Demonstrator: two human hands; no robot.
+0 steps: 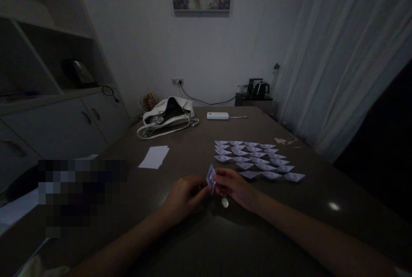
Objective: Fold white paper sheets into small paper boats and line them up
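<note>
Between my two hands a small folded paper boat is held upright above the dark table. My left hand pinches its lower left side with thumb and fingers. From the right, my right hand grips its other side, fingers curled. Just beyond and to the right, several white paper boats lie in rows on the tabletop. A small stack of white paper sheets rests to the left, beyond my left hand.
A white handbag sits at the table's far left, and a white power bank lies near the far edge. A bright round spot shows below my right hand. Cabinets stand left, a pale curtain hangs right.
</note>
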